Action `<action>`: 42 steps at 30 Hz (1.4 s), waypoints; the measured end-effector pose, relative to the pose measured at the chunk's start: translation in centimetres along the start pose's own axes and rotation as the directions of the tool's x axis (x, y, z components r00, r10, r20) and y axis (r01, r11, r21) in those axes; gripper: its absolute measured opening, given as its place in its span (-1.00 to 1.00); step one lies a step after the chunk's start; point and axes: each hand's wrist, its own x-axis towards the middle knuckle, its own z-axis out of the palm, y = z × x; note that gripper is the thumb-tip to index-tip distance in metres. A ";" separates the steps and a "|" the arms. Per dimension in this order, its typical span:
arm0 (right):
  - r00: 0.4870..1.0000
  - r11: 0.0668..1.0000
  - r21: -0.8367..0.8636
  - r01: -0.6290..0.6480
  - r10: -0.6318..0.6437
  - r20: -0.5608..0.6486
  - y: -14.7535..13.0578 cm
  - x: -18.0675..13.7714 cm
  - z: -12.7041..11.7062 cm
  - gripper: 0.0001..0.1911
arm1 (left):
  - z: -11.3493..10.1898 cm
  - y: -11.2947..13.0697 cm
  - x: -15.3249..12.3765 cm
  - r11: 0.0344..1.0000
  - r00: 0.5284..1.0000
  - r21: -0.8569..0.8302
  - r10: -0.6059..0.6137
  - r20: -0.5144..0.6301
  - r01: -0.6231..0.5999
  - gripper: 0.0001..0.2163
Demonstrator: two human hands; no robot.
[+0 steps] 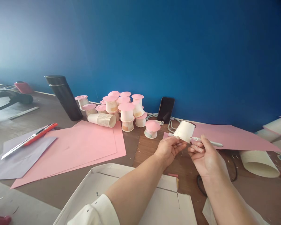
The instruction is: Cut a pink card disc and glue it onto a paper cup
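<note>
Held upside down, a white paper cup [184, 131] is gripped at its lower edge by the fingers of my left hand [170, 149]. My right hand [204, 154] pinches a slim white marker pen [212, 143], its tip pointing left at the cup's side. Whether the tip touches the cup I cannot tell. Just left of the cup stands a small paper cup with a pink paper top [152, 126]. Behind it, several more pink-topped cups [126, 112] are grouped and partly stacked. A nested stack of white cups [102, 120] lies on its side in front of them.
Pink paper sheets [84, 143] lie left, with a red utility knife [30, 140] on grey paper [43, 150]. A black flask [64, 98] and a phone [166, 109] stand by the blue wall. White cardboard [112, 175] lies beneath my left arm; a white roll [259, 164] lies right.
</note>
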 end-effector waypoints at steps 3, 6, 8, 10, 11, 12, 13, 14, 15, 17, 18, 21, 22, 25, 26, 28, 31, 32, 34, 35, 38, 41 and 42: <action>0.999 0.999 0.032 -0.023 0.024 -0.026 -0.1 0.0 -0.1 -0.64 | 0.0 0.0 0.0 1.000 1.000 0.006 0.003 0.000 -0.003 -0.85; 0.998 0.999 0.036 -0.039 0.041 -0.041 0.0 0.1 -0.3 -0.65 | 0.1 0.0 -0.1 1.000 1.000 0.003 0.000 0.004 0.000 -0.86; 0.998 0.999 0.021 -0.039 0.040 -0.048 0.0 0.2 -0.3 -0.64 | 0.0 0.1 -0.1 1.000 1.000 0.000 0.000 0.007 0.000 -0.86; 0.998 0.999 -0.007 -0.034 0.033 -0.061 0.1 0.4 -0.4 -0.62 | 0.0 0.0 -0.1 1.000 1.000 -0.001 0.003 0.009 -0.003 -0.86; 0.997 0.999 -0.021 -0.030 0.028 -0.067 0.2 0.5 -0.4 -0.61 | 0.0 0.0 -0.1 1.000 1.000 0.000 0.003 0.010 -0.003 -0.87; 0.997 0.999 -0.032 -0.025 0.023 -0.073 0.2 0.5 -0.5 -0.59 | 0.0 0.0 -0.1 1.000 1.000 0.002 0.004 0.010 -0.004 -0.87; 0.997 0.999 -0.041 -0.018 0.015 -0.078 0.3 0.6 -0.5 -0.58 | 0.0 0.0 -0.1 1.000 1.000 0.003 0.004 0.009 -0.004 -0.87; 0.997 0.999 -0.050 -0.008 0.004 -0.083 0.3 0.6 -0.5 -0.57 | 0.0 0.0 0.0 1.000 1.000 0.004 0.004 0.006 -0.004 -0.87; 0.996 0.998 -0.059 0.005 -0.010 -0.087 0.3 0.6 -0.5 -0.56 | 0.0 0.0 0.0 1.000 1.000 0.006 0.002 0.003 -0.002 -0.87; 0.995 0.996 -0.083 0.032 -0.040 -0.096 0.3 0.5 -0.5 -0.54 | 0.0 0.0 0.0 1.000 1.000 0.010 -0.001 -0.002 0.001 -0.87; 0.993 0.994 -0.096 0.045 -0.054 -0.103 0.3 0.4 -0.5 -0.53 | 0.0 0.0 0.0 1.000 1.000 0.013 -0.002 -0.003 0.002 -0.87; 0.988 0.990 -0.121 0.071 -0.086 -0.125 0.3 0.2 -0.3 -0.53 | 0.0 0.0 0.0 1.000 1.000 0.020 -0.004 -0.003 0.004 -0.87; 0.986 0.989 -0.126 0.079 -0.096 -0.134 0.3 0.1 -0.2 -0.53 | 0.0 0.0 0.0 1.000 1.000 0.022 -0.006 -0.003 0.006 -0.87; 0.980 0.983 -0.150 0.102 -0.126 -0.156 0.4 0.0 -0.2 -0.52 | 0.0 0.0 0.0 0.999 1.000 0.029 -0.018 -0.003 0.018 -0.87; 0.977 0.980 -0.165 0.112 -0.139 -0.161 0.4 0.0 -0.2 -0.52 | 0.0 0.0 0.0 0.999 1.000 0.031 -0.021 -0.004 0.021 -0.88; 0.965 0.959 -0.231 0.162 -0.203 -0.163 0.5 0.1 -0.4 -0.52 | 0.0 0.0 0.0 0.999 1.000 0.032 -0.022 -0.006 0.022 -0.88; 0.889 0.794 -0.528 0.300 -0.433 -0.146 0.5 -0.1 -0.9 -0.53 | 0.1 0.0 -0.1 0.999 1.000 0.030 -0.025 -0.018 0.025 -0.87; 0.851 0.678 -0.658 0.328 -0.514 -0.105 0.5 -0.2 -1.1 -0.53 | 0.1 0.0 -0.1 0.999 0.999 0.031 -0.026 -0.022 0.027 -0.87; 0.786 0.415 -0.838 0.353 -0.618 0.026 0.4 -0.5 -1.4 -0.51 | 0.0 0.0 0.0 0.999 0.999 0.036 -0.029 -0.025 0.030 -0.88; 0.758 0.310 -0.875 0.372 -0.645 0.094 0.4 -0.7 -1.5 -0.51 | 0.0 0.0 0.0 0.999 0.999 0.037 -0.029 -0.024 0.030 -0.88; 0.678 0.145 -0.875 0.462 -0.694 0.243 0.6 -1.0 -1.6 -0.52 | -0.1 0.0 0.1 0.999 0.999 0.034 -0.025 -0.023 0.025 -0.87; 0.652 0.114 -0.848 0.517 -0.694 0.305 0.8 -1.1 -1.6 -0.56 | -0.1 0.0 0.1 0.999 1.000 0.032 -0.014 -0.027 0.015 -0.88; 0.650 0.119 -0.838 0.533 -0.691 0.315 0.9 -1.1 -1.6 -0.58 | -0.1 0.0 0.1 0.999 1.000 0.031 -0.013 -0.029 0.013 -0.88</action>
